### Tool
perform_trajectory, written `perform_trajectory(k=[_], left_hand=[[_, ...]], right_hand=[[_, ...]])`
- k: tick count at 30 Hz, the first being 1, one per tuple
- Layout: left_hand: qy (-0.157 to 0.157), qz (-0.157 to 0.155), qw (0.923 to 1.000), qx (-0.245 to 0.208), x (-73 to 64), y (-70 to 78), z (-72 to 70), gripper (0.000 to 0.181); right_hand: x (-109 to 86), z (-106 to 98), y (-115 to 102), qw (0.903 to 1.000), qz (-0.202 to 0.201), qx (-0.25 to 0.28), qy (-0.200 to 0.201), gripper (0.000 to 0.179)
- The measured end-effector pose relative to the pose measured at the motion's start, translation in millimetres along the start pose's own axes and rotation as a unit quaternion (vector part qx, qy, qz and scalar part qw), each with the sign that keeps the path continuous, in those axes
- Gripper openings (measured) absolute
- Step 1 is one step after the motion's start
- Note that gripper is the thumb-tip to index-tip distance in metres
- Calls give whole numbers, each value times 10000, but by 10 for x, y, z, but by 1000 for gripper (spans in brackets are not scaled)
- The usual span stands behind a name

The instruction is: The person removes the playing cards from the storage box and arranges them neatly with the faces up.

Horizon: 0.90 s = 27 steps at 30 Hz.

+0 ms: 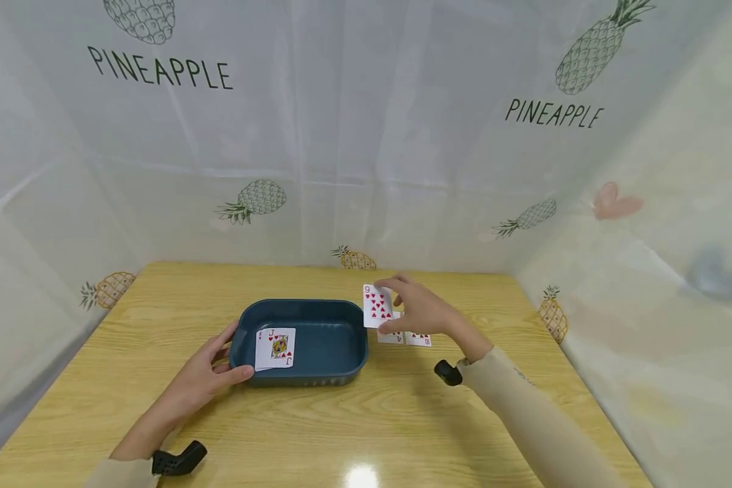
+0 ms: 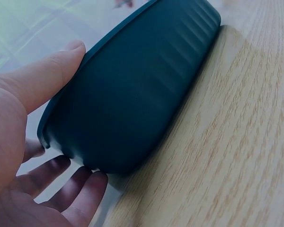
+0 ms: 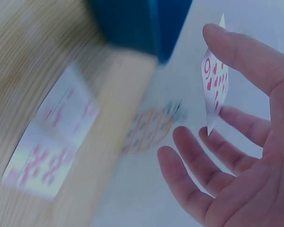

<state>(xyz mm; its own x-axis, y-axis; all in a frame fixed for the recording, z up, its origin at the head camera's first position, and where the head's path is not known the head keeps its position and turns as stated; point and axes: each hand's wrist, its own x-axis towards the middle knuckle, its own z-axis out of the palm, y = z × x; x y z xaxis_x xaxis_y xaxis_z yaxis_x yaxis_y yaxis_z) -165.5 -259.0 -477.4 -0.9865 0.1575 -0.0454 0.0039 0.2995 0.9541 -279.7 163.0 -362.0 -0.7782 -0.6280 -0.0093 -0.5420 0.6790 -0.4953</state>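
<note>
A dark blue plastic tray [image 1: 329,342] stands on the table, holding a small pile of playing cards with the jack of hearts [image 1: 279,348] face up on top. My left hand [image 1: 204,373] grips the tray's left end, thumb at the rim and fingers against the outer wall [image 2: 118,99]. Between thumb and fingers, my right hand [image 1: 423,308] pinches the nine of hearts [image 1: 375,308], raised near the tray's right end. Below that hand, two red-suited cards [image 3: 42,165] lie face up side by side on the table; the hand partly covers them in the head view.
The wooden table [image 1: 329,434] carries everything. Behind it and at both sides hangs a pale curtain [image 1: 366,135] printed with pineapples. Each wrist wears a black device, like the one at the left wrist [image 1: 179,459].
</note>
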Motion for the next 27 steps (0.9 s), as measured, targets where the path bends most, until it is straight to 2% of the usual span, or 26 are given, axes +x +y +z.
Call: perform_trajectory(k=[6, 14, 20, 23, 27], left_hand=[[11, -11, 10000, 26, -4, -16, 3, 103], [79, -54, 9999, 112, -34, -13, -16, 102], [50, -64, 9999, 83, -24, -5, -4, 102], [35, -88, 9999, 111, -17, -1, 4, 102], [18, -95, 9999, 139, -13, 11, 0, 102]], right_hand=[[-261, -132, 500, 9996, 235, -171, 51, 85], [-512, -128, 1092, 9985, 538, -60, 77, 85], [-591, -89, 1348, 9965, 816, -153, 2, 83], [-614, -54, 1424, 9955, 881, -349, -14, 82], [-622, -13, 1477, 9952, 901, -352, -138, 80]])
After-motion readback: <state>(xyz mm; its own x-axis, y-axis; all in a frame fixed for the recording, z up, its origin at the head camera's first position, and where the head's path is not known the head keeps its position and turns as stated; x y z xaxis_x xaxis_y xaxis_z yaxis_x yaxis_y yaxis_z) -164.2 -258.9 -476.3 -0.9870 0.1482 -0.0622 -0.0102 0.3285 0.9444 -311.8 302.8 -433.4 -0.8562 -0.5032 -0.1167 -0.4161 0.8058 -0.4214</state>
